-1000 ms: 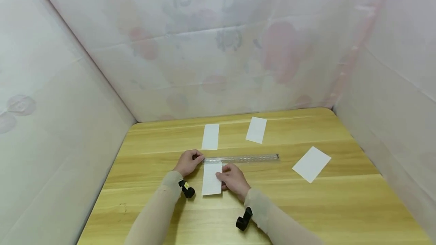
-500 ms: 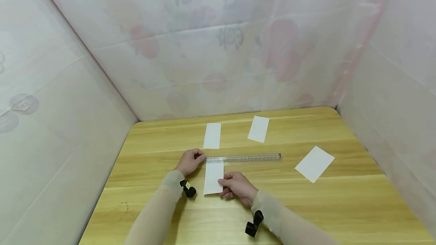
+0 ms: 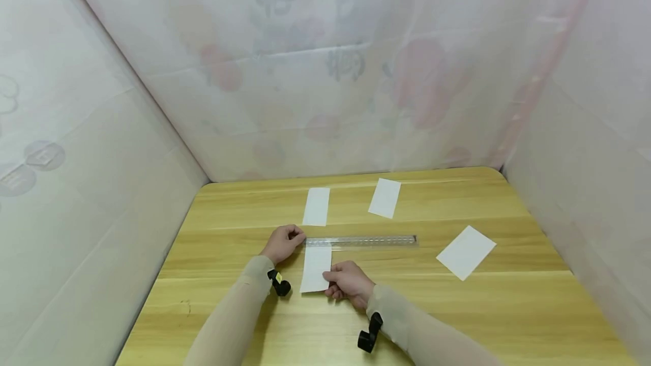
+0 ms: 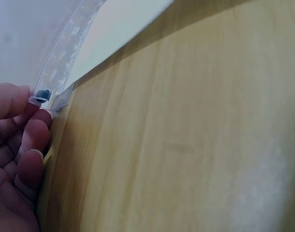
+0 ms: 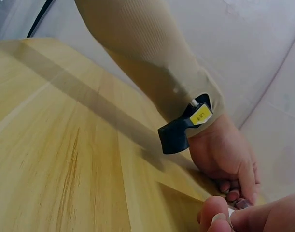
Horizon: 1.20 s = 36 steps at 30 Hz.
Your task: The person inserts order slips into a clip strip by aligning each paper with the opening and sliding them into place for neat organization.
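Observation:
In the head view my left hand [image 3: 281, 243] pinches the left end of a long clear plastic strip [image 3: 371, 240], ruler-like, lying crosswise on the table. A dark blue piece sits at that end of the strip [image 4: 65, 55] in the left wrist view, beside the thumb and fingertips. One white paper card [image 3: 316, 269] lies with its far edge at the strip, overlapping it. My right hand [image 3: 352, 284] pinches this card's right edge near the lower corner, thumb on top. In the right wrist view, the right hand's fingers [image 5: 263, 217] hide most of the card.
Beyond the strip are two more white cards, one straight ahead [image 3: 316, 207] and one further right [image 3: 385, 198]. Another card [image 3: 466, 253] lies turned at the right of the wooden table [image 3: 244, 326]. Pale printed curtains [image 3: 305, 100] enclose the back and sides.
My right hand has slid down the card's right edge toward the near corner, still pinching it. The left hand keeps its place at the strip's end.

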### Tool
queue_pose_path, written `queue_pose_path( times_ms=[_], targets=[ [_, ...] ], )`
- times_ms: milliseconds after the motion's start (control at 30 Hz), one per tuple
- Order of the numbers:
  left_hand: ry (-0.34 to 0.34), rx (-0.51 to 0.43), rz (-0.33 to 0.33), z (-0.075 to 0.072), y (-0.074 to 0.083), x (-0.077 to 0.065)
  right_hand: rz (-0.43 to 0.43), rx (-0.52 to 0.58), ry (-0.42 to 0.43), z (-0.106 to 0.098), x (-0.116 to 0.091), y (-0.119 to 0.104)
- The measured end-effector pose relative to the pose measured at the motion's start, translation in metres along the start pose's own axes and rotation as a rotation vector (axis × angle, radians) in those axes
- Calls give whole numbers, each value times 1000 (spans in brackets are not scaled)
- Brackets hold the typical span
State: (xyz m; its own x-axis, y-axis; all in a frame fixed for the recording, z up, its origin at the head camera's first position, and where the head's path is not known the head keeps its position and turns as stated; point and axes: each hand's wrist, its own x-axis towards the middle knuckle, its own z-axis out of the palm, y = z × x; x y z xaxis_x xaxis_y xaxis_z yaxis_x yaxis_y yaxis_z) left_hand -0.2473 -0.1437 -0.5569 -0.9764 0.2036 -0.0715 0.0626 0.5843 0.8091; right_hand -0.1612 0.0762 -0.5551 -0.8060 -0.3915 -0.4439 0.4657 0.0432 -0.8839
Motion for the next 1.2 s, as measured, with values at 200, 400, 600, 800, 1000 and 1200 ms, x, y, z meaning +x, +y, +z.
queue_pose_path(
  times_ms=[200,400,600,800,1000,1200],
  targets=[
    [2,-5,-6,0,3,-1,-5,-45,26,0,0,-1],
    [10,-5,-2,0,-8,-6,-19,-96,56,9,4,6],
    [16,14,9,0,-6,-2,-20,-89,86,8,9,6],
    [-7,53,18,1,-2,1,-19,-92,115,6,9,4],
    [-21,138,32,0,6,3,-11,-82,127,8,8,4],
    [-73,165,59,0,18,7,-35,-80,160,8,8,4]
  ],
)
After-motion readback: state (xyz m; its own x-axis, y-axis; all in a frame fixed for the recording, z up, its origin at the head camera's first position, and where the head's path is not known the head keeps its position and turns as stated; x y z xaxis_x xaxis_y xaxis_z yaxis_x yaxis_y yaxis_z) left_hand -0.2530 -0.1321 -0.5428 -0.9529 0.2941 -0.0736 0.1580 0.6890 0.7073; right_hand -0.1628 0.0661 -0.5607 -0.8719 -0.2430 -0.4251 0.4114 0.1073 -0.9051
